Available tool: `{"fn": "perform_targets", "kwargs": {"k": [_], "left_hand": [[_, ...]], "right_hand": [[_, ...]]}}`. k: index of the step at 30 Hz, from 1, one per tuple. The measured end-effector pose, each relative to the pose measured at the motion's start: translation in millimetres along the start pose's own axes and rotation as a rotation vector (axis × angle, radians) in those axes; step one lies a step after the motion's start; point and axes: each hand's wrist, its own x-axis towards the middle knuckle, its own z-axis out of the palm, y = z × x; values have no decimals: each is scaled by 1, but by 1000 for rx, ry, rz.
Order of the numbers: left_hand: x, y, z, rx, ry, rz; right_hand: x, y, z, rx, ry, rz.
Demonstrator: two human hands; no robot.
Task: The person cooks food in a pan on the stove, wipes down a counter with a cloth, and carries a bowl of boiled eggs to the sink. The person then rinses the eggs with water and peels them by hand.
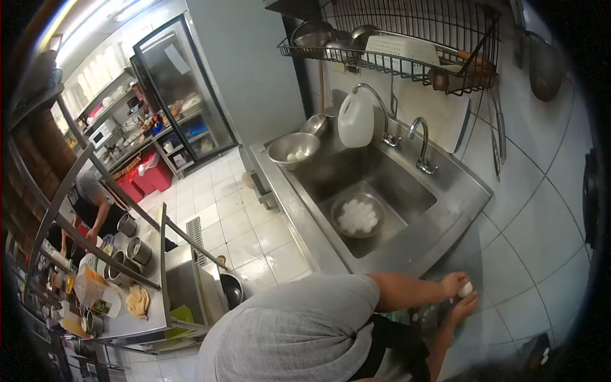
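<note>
A white egg [466,290] sits between my two hands at the lower right, over a bag. My left hand [454,285] has its fingers closed on the egg's upper side. From below, my right hand [464,308] grips the same egg. Under my forearms lies a greenish plastic bag [428,316] with pale bits in it, partly hidden by my arm. In the sink stands a metal bowl [336,223] of several white eggs [358,216]. A second metal bowl [280,154] on the counter corner holds a few more eggs [296,156].
The steel sink [407,200] has two taps [420,143] and a white plastic jug [356,121] behind it. Overhead hangs a wire rack [407,44] with kitchenware. To the left, a co-worker [95,197] stands by a worktable [121,325] with pots.
</note>
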Motion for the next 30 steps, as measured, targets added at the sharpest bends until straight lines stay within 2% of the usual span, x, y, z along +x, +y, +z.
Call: {"fn": "perform_targets", "kwargs": {"k": [2, 5, 8, 11, 14, 17, 20, 23, 26, 29, 30], "left_hand": [[-13, 15, 1, -20, 51, -39], [-17, 19, 0, -77, -67, -5], [-17, 23, -1, -184, -124, -24], [-15, 31, -1, -111, -101, -39], [-19, 46, -2, -138, -81, -140], [-17, 43, 0, -265, -135, -202], [-24, 42, 12, 55, -92, -79], [-18, 32, 8, -73, -139, -140], [-15, 13, 8, -208, -79, -297], [-14, -7, 0, -352, -73, -455], [-9, -23, -1, -379, -59, -444]], "right_hand": [[4, 2, 0, -47, 13, 4], [11, 8, 1, 301, -79, 52], [9, -7, 1, 514, -55, 108], [4, -32, 0, 475, -90, 171], [10, -21, 0, 476, -116, 162], [11, -22, -4, 357, -95, 131], [16, -11, -8, 273, -101, 33], [21, -7, -20, -34, -150, -13], [20, 17, -24, -221, -158, -57], [15, 41, -30, -516, -130, 56], [17, 54, -33, -549, -229, 52]]}}
